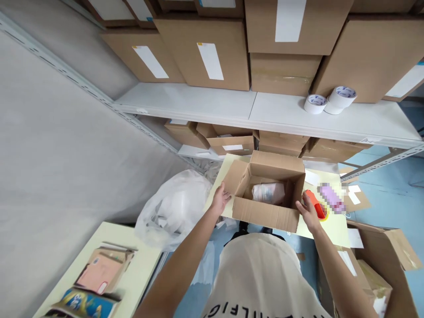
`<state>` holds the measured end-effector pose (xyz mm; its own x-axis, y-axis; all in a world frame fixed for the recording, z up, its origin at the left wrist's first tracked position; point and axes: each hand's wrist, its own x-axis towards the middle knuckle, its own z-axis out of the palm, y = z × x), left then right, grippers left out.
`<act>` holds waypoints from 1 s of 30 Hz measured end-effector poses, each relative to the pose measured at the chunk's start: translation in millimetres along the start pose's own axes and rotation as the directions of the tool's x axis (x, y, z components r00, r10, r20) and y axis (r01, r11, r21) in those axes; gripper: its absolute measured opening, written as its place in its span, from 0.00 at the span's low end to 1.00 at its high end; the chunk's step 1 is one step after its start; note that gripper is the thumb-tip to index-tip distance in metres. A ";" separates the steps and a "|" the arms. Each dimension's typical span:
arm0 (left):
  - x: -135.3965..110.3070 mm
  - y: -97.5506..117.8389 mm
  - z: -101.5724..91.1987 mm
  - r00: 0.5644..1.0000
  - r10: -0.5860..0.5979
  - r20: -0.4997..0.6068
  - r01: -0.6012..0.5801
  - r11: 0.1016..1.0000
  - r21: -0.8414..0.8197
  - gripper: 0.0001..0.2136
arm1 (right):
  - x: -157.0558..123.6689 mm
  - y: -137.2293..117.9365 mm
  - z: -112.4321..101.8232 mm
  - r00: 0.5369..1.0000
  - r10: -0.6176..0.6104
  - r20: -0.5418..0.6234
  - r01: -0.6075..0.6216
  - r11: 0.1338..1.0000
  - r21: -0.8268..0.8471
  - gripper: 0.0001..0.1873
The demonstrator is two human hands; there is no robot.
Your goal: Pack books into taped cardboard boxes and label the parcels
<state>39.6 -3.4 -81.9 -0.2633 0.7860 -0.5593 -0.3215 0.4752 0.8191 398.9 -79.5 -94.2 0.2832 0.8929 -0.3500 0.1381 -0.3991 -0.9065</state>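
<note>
An open cardboard box (265, 214) sits on a pale yellow table (339, 234) in front of me, its flaps folded outward. Inside it lies a pale, plastic-wrapped packet (268, 193) with faint coloured print. At the box's left flap, my left hand (220, 199) holds the edge with thumb and fingers. My right hand (308, 213) is against the box's right wall, fingers curved onto it. Just beyond that hand are an orange-red tape dispenser-like object (316, 205) and a blurred purple item (331, 198).
A grey shelf (212, 104) with cardboard boxes stands ahead, bearing white tape rolls (316, 104). Left of the table is a clear plastic bag (179, 205). A large open carton (391, 269) stands at lower right; a side table (112, 234) with packages is at lower left.
</note>
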 end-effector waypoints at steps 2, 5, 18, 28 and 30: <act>4.5 -5.6 -0.1 0.987 -0.087 0.139 0.113 0.974 -0.196 0.30 | 1.6 -1.5 3.5 1.000 -0.018 -0.012 0.018 1.000 0.018 0.50; 9.1 -10.1 -1.1 0.983 0.054 0.175 -0.023 0.984 -0.175 0.34 | 4.0 -3.3 13.7 1.000 -0.015 -0.014 0.016 0.999 0.039 0.47; 19.3 28.0 -59.0 0.543 0.158 0.825 -0.834 0.217 0.508 0.56 | 10.1 -12.1 49.6 0.996 -0.018 0.084 0.017 1.000 0.012 0.42; 40.1 50.4 -64.6 0.444 -0.085 0.892 -0.890 -0.157 0.428 0.63 | 4.6 -12.5 40.8 0.995 0.003 0.100 0.002 0.999 -0.044 0.47; 42.1 48.0 -60.4 0.473 -0.072 0.878 -0.871 -0.186 0.454 0.63 | 3.7 -8.3 42.8 0.995 -0.013 0.100 0.021 0.997 -0.081 0.49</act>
<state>-41.9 28.6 -73.9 0.6974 0.6848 -0.2114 0.7022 -0.5939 0.3927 358.2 -63.9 -98.2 0.1846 0.9145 -0.3601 0.2203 -0.3955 -0.8916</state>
